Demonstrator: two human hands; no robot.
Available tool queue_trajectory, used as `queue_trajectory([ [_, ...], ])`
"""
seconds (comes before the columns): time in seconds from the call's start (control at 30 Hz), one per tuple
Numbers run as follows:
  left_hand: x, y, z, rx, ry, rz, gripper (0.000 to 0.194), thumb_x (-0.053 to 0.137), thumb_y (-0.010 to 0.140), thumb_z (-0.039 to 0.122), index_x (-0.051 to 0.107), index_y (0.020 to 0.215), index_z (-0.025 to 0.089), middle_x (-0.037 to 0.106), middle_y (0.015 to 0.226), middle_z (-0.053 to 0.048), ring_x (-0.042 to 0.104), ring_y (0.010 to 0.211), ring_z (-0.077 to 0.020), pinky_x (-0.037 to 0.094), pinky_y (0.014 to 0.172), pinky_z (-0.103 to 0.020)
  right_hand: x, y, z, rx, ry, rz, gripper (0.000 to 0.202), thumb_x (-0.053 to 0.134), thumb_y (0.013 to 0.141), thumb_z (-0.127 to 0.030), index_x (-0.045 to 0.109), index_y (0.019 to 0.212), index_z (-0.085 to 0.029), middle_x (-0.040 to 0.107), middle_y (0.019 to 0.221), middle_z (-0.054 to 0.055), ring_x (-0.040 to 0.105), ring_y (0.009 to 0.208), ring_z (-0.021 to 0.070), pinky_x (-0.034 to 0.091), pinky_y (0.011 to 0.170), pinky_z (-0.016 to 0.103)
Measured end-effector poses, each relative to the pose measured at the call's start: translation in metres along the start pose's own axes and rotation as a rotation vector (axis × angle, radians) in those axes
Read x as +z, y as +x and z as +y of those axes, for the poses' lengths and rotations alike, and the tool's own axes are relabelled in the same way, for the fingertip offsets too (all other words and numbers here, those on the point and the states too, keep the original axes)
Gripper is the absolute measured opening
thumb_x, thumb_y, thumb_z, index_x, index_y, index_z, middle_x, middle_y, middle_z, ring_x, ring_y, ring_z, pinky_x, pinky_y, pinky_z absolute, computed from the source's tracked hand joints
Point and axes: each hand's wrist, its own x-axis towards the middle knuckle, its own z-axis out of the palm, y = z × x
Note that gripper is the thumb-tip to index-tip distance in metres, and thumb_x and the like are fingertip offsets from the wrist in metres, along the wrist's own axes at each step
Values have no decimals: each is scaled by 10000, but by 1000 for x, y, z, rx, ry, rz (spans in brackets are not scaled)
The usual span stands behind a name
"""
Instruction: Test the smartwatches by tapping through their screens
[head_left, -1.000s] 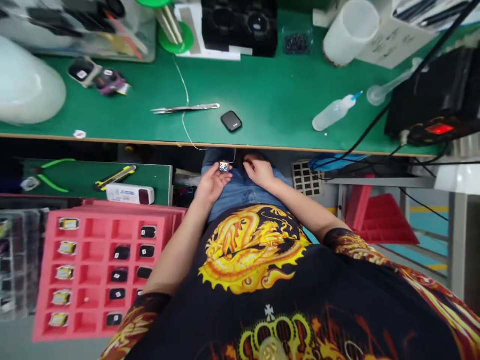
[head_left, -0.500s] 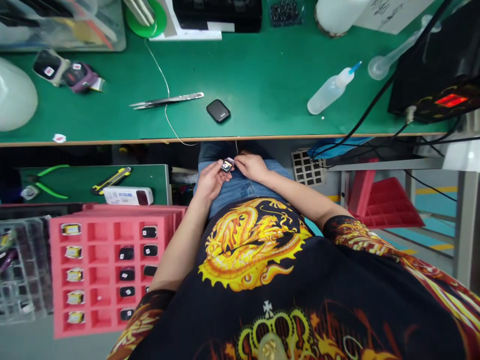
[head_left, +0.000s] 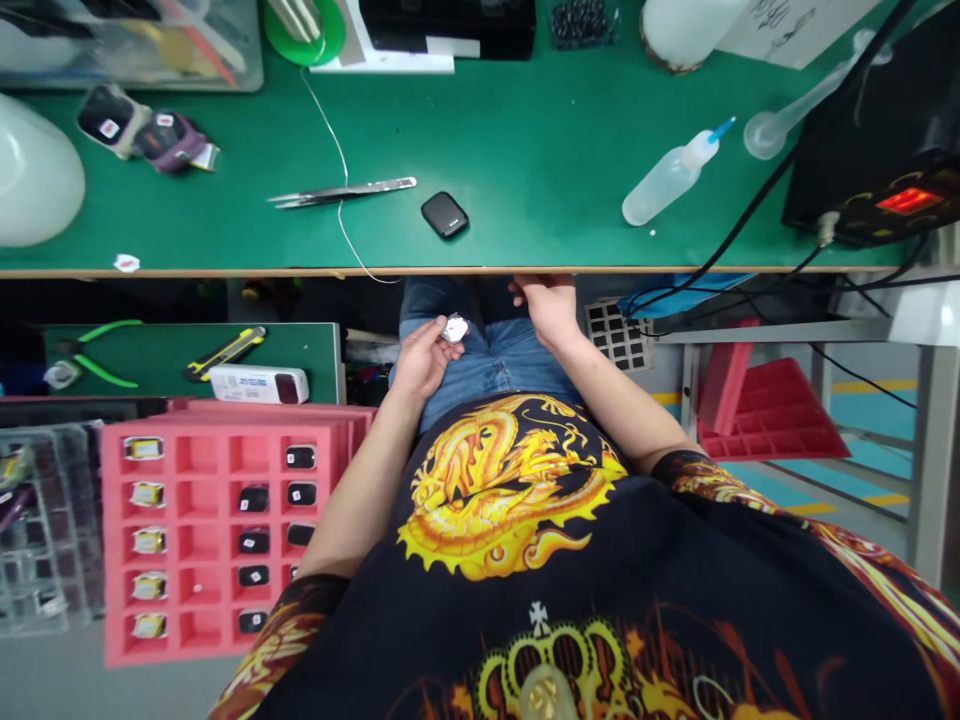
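Note:
My left hand (head_left: 426,358) is closed over my lap, pinching a small watch case (head_left: 455,328) between thumb and fingers. The watch case shows a bright, whitish face; its details are too small to make out. My right hand (head_left: 553,308) is apart from it, at the table's front edge. Its fingers look curled, with the tips partly hidden by the edge, so what they hold, if anything, is not visible. On the green table above lie a black rounded-square watch piece (head_left: 445,215) and metal tweezers (head_left: 345,193) across a thin white wire (head_left: 330,130).
A squeeze bottle (head_left: 671,182) and a black unit with a red display (head_left: 907,200) are at right. Two watches (head_left: 171,143) lie at upper left. Below left are a pink foam tray (head_left: 201,430) with small parts, a utility knife (head_left: 225,352) and green-handled pliers (head_left: 105,375).
My right hand has left the watch case and moved right, up to the table edge. In my left hand the watch case now shows a whitish face instead of a dark-rimmed one.

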Motion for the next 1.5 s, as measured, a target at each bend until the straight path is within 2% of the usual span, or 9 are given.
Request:
queue_trajectory([
  [0.27, 4, -3, 3, 4, 2, 13, 396, 927, 834, 470, 761, 909, 118, 805, 882, -112, 672, 600, -126, 508, 531, -237, 1, -17, -16, -90, -82, 8, 407, 729, 938, -587, 632, 852, -202, 646, 749, 2, 610, 623, 125, 476, 533, 223],
  [0.4, 8, -10, 8, -1, 32, 37, 377, 908, 859, 469, 755, 897, 126, 796, 858, -102, 648, 584, -113, 487, 518, -228, -5, -37, -8, -95, -197, 21, 277, 678, 974, -449, 642, 1080, -196, 718, 1022, 55, 643, 738, 131, 528, 605, 226],
  [0.6, 22, -38, 26, 9, 242, 82, 396, 885, 888, 521, 790, 847, 139, 698, 669, -48, 589, 522, -113, 419, 470, -227, -9, -72, -16, -362, -381, -568, 578, 693, 918, -243, 611, 1490, -221, 602, 1401, 114, 683, 1001, 180, 602, 745, 273],
  [0.7, 30, -51, 37, 25, 298, 47, 426, 840, 930, 556, 789, 802, 153, 645, 602, -36, 551, 508, -115, 392, 460, -231, -6, -74, -24, -495, -437, -704, 474, 660, 992, -217, 632, 1465, -219, 626, 1361, 115, 668, 1150, 230, 617, 937, 353],
  [0.83, 38, -65, 51, 80, 281, 69, 381, 837, 939, 532, 839, 892, 154, 647, 627, -33, 544, 524, -110, 384, 466, -225, 0, -69, -34, -632, -477, -673, 316, 665, 1071, -282, 691, 1376, -207, 679, 1246, 107, 666, 1180, 251, 584, 1043, 401],
  [0.93, 45, -76, 61, 152, 198, 34, 324, 897, 892, 444, 864, 1080, 183, 740, 803, -51, 642, 637, -135, 505, 568, -246, 2, -70, -43, -647, -452, -585, 293, 687, 1065, -327, 704, 1331, -203, 683, 1232, 108, 682, 1124, 245, 607, 991, 397],
  [1.1, 54, -97, 75, 246, 200, -90, 566, 1008, 740, 224, 832, 1276, 279, 793, 1126, -55, 733, 883, -181, 621, 757, -285, 7, -82, -72, -612, -276, -470, 272, 761, 1016, -340, 708, 1247, -205, 678, 1180, 80, 693, 926, 178, 629, 792, 324],
  [1.3, 53, -104, 83, 236, 165, -149, 550, 1050, 688, 320, 852, 1202, 311, 783, 1048, -46, 717, 829, -193, 603, 662, -283, 10, -95, -104, -593, -219, -497, 279, 809, 989, -364, 676, 1197, -236, 667, 1157, 63, 681, 938, 179, 629, 764, 328],
  [1.5, 55, -103, 89, 188, 4, -259, 489, 1000, 700, 432, 857, 1145, 288, 685, 1237, -74, 658, 934, -192, 599, 730, -297, 11, -99, -104, -726, -296, -531, 332, 805, 1014, -450, 631, 1230, -268, 677, 1154, 68, 687, 1067, 237, 632, 908, 408],
])
